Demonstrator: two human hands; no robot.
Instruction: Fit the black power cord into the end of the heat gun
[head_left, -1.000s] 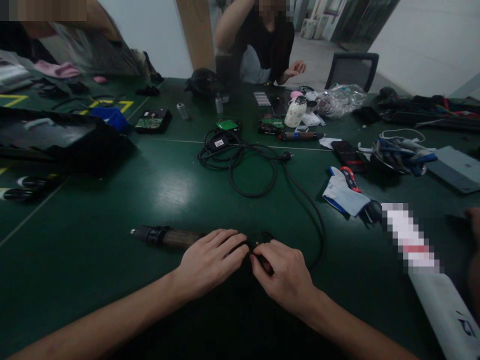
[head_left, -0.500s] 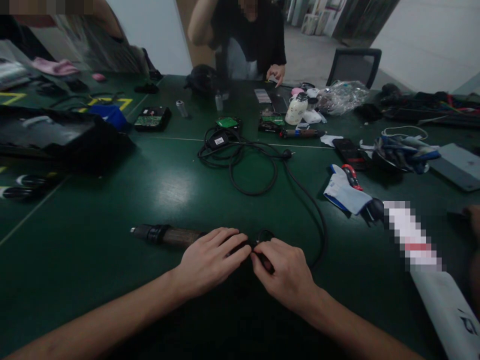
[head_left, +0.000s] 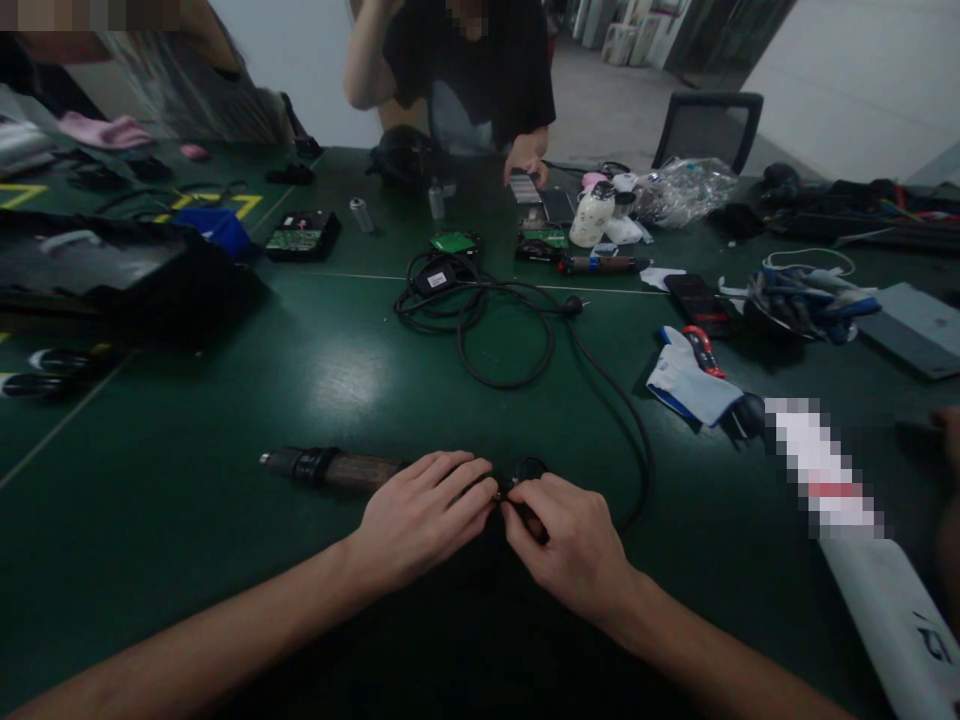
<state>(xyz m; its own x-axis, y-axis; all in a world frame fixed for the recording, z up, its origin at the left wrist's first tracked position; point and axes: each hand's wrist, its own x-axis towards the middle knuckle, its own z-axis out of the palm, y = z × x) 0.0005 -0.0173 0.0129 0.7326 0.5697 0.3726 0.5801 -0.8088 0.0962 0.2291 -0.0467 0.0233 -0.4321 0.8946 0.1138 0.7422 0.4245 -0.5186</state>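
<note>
A long dark tool with a brown grip and a metal tip (head_left: 341, 468) lies on the green table, its tip to the left. My left hand (head_left: 427, 505) is wrapped over the tool's right part. Just right of it, my right hand (head_left: 574, 525) pinches the black cable end at the tool's rear; the exact joint is hidden by my fingers. From there the black cable (head_left: 651, 450) curves up to a loose coil with a black adapter box (head_left: 435, 281).
Circuit-board drives (head_left: 301, 236), a second tool (head_left: 607, 264), a white bottle (head_left: 592, 215) and a phone (head_left: 699, 304) lie farther back. At the right are a glove (head_left: 694, 385) and a long white object (head_left: 892, 610). A person (head_left: 469, 90) sits opposite.
The person opposite has shifted left and moved a hand down onto a light flat item. My hands have barely moved.
</note>
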